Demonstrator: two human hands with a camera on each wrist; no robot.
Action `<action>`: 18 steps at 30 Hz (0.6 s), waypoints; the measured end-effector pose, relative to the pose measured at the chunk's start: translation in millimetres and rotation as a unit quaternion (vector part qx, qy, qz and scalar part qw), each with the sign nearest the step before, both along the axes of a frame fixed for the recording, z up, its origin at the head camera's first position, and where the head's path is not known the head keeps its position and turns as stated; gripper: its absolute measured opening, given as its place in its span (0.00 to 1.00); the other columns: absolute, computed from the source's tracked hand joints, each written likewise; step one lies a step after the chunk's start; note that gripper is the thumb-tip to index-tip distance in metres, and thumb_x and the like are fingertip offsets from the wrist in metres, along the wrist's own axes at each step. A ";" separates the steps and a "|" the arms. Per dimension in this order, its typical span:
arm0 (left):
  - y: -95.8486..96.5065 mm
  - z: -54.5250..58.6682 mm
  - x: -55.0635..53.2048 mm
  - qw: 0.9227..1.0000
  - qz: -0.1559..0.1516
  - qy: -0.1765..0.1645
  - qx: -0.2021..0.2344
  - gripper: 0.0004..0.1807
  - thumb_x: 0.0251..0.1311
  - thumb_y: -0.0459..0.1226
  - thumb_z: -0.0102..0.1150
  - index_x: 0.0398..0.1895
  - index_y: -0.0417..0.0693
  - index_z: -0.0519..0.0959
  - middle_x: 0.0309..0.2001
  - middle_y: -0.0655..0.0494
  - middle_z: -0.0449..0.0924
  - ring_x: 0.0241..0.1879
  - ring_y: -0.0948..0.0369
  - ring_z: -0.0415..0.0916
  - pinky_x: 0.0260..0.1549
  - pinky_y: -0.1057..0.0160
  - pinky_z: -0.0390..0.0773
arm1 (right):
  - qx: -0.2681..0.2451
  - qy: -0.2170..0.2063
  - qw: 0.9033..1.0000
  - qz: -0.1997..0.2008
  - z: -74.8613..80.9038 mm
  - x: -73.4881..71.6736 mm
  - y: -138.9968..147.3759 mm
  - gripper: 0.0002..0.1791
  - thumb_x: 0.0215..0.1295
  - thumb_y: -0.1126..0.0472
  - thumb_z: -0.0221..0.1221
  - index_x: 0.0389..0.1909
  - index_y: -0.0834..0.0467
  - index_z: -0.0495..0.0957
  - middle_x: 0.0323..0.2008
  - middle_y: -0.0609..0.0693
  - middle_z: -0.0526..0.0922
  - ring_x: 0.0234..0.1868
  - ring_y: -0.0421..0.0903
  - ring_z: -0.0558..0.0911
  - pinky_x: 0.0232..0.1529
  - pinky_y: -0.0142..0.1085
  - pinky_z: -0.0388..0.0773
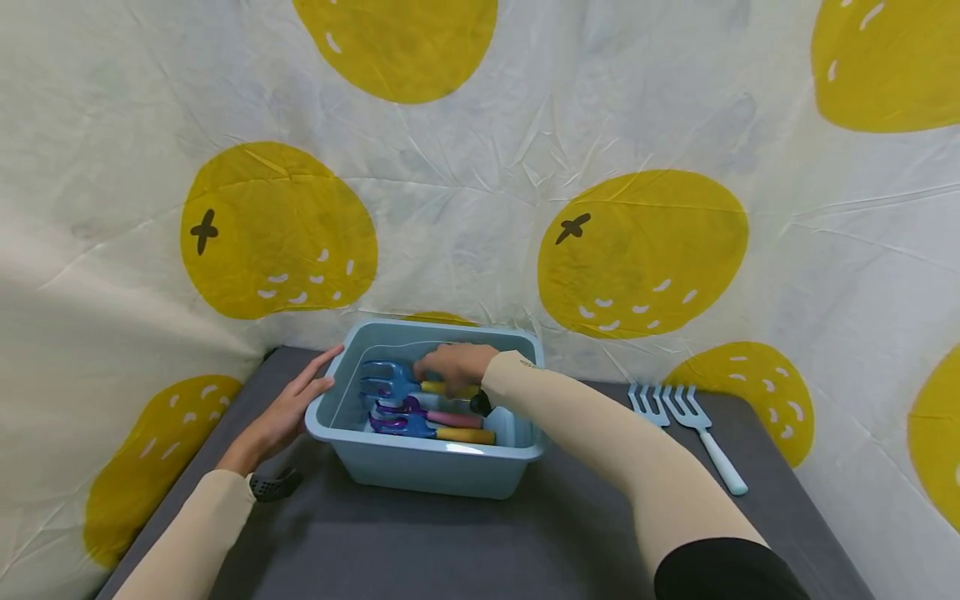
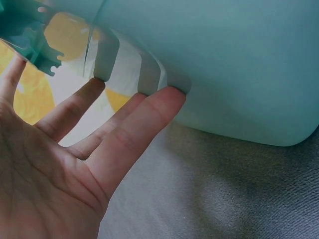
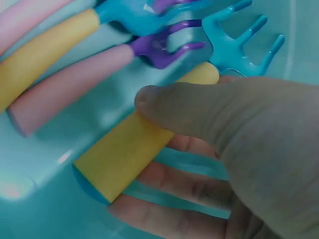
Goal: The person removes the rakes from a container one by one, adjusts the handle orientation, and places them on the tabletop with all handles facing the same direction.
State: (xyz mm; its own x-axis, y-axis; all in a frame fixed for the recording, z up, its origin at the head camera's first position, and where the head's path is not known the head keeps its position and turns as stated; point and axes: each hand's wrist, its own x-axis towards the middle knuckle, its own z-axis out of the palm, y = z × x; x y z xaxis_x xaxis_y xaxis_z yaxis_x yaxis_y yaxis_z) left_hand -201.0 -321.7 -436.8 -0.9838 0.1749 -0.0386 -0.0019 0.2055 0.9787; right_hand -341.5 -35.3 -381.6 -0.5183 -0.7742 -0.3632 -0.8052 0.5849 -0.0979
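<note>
A light blue plastic tub holds several small garden hand forks. My right hand is down inside it, thumb and fingers around the yellow handle of a blue hand fork. Beside that fork lie a purple hand fork with a pink handle and a blue one with a yellow handle. At the tub's left end is my left hand, fingers extended and fingertips against the outer wall, under the rim.
Two pale blue hand forks lie at the right on the dark grey tabletop; the nearer one shows its whole handle, and the other is partly hidden by my right sleeve. A white cloth with yellow fruit shapes hangs behind the tub.
</note>
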 end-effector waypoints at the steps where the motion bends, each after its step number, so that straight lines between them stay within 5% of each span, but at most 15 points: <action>1: -0.1 0.0 0.1 1.000 0.000 -0.001 -0.001 0.34 0.80 0.52 0.43 0.83 0.71 0.45 0.82 0.45 0.39 0.69 0.30 0.57 0.51 0.34 0.78 | -0.004 0.009 1.000 0.005 4.2 0.5 1.5 0.28 0.66 0.60 0.69 0.64 0.38 0.76 0.57 0.42 0.79 0.51 0.45 0.75 0.55 0.44 0.78; 8: -0.2 1.4 0.3 1.000 -0.003 -0.005 -0.004 0.34 0.80 0.53 0.43 0.83 0.71 0.45 0.82 0.46 0.37 0.70 0.31 0.56 0.52 0.32 0.76 | -0.032 0.019 0.999 0.028 37.7 6.6 14.1 0.28 0.65 0.61 0.70 0.66 0.49 0.75 0.55 0.46 0.81 0.47 0.46 0.77 0.50 0.36 0.79; 14: 0.5 2.7 0.9 1.000 -0.006 -0.003 -0.004 0.34 0.80 0.52 0.43 0.83 0.71 0.45 0.82 0.45 0.39 0.70 0.31 0.57 0.54 0.33 0.76 | -0.060 -0.029 0.998 -0.009 67.4 12.4 36.0 0.28 0.66 0.62 0.69 0.66 0.51 0.75 0.49 0.55 0.82 0.35 0.55 0.85 0.31 0.36 0.83; 18: 0.6 2.9 1.6 1.000 -0.005 -0.007 0.002 0.34 0.80 0.52 0.43 0.83 0.72 0.45 0.81 0.43 0.41 0.69 0.32 0.58 0.51 0.37 0.79 | -0.082 -0.049 0.995 -0.026 91.3 12.5 55.5 0.29 0.66 0.61 0.70 0.66 0.51 0.75 0.45 0.55 0.82 0.29 0.54 0.86 0.26 0.36 0.83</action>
